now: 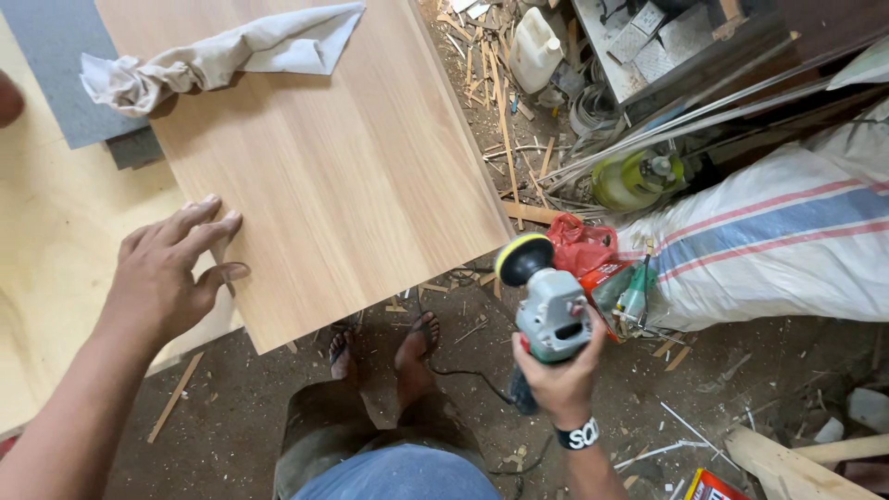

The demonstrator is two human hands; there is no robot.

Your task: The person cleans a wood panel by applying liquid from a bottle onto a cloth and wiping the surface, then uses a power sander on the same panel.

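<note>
My left hand point(174, 268) lies flat with spread fingers on the near left edge of a light wood-grain board point(333, 157). My right hand point(563, 375) grips a grey angle grinder point(551, 310) with a black and yellow round pad point(523, 257), held off the board's near right corner, pad facing up. A crumpled beige rag point(213, 57) lies on the board's far left part. A black cord runs from the grinder down toward my feet.
My feet in sandals point(384, 347) stand on a dirt floor strewn with wood scraps. A striped white sack point(778, 245), a red bag point(582, 243), a white jug point(535, 48) and a yellow-green tool point(637, 178) crowd the right. Pale plywood point(51, 250) lies left.
</note>
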